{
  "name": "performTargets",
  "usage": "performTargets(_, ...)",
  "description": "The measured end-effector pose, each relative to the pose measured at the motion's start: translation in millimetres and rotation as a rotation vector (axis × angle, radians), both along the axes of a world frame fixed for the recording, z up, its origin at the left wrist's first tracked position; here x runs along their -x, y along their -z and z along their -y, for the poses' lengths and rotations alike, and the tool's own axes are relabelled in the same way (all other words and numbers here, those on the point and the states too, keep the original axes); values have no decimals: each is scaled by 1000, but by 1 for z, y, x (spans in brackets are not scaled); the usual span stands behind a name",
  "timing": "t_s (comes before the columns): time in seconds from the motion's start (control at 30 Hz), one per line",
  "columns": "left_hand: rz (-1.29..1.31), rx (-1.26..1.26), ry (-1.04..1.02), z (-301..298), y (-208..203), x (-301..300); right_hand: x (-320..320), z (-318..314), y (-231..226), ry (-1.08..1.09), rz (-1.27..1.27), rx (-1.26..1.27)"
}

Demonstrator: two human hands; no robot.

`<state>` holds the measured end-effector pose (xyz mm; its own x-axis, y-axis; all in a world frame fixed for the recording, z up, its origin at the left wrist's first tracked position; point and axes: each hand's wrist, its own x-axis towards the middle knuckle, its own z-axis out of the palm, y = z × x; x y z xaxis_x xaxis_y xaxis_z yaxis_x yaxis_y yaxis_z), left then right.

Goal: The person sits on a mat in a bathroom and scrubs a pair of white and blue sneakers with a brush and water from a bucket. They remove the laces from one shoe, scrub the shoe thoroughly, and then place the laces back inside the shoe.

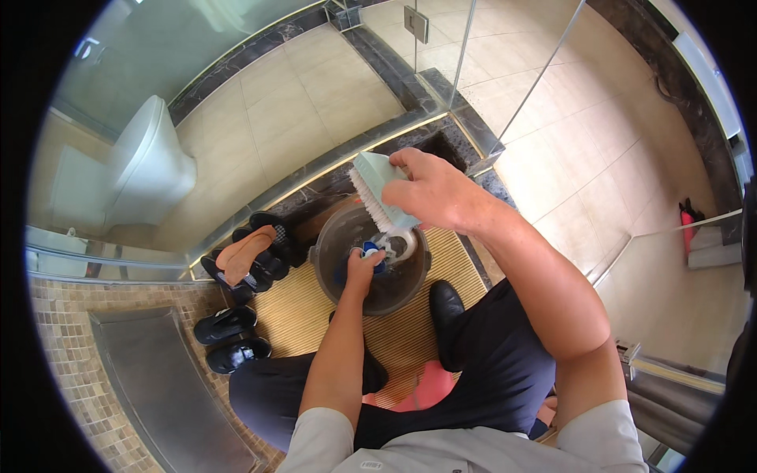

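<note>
In my right hand (434, 189) is a pale green scrubbing brush (392, 183), gripped by its back, its white bristles facing down and to the left. The brush is raised over the far side of a round grey bucket (323, 272) on the mat. My left hand (363, 266) reaches into the bucket's opening and pinches a blue and white item (377, 256) there. What kind of item it is, I cannot make out. Beside it a white curved piece (406, 246) shows inside the bucket. Brush and item look close, but whether they touch is unclear.
A ribbed yellowish mat (296, 307) lies under the bucket. Several black shoes (229, 337) and tan insoles (246, 252) sit to the left. A dark stone ledge (331, 185) with glass panels runs behind, and a toilet (154, 158) stands far left. Something pink (430, 388) lies between my legs.
</note>
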<state>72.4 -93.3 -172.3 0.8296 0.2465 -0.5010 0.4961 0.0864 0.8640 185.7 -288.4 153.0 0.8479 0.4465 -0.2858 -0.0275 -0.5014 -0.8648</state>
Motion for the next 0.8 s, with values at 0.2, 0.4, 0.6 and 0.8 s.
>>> performTargets(0.2,-57,434,-601,-6,15,27,8,-11,-11,-41,-23,3)
performTargets(0.4,-157,635,-412,-17,8,24,12,1,-10,-68,-101,-23)
performTargets(0.6,-248,747,-324,-27,5,22,8,7,-8,-59,-46,-20)
performTargets(0.8,-260,877,-414,-18,-5,9,1,8,3,-48,-4,31)
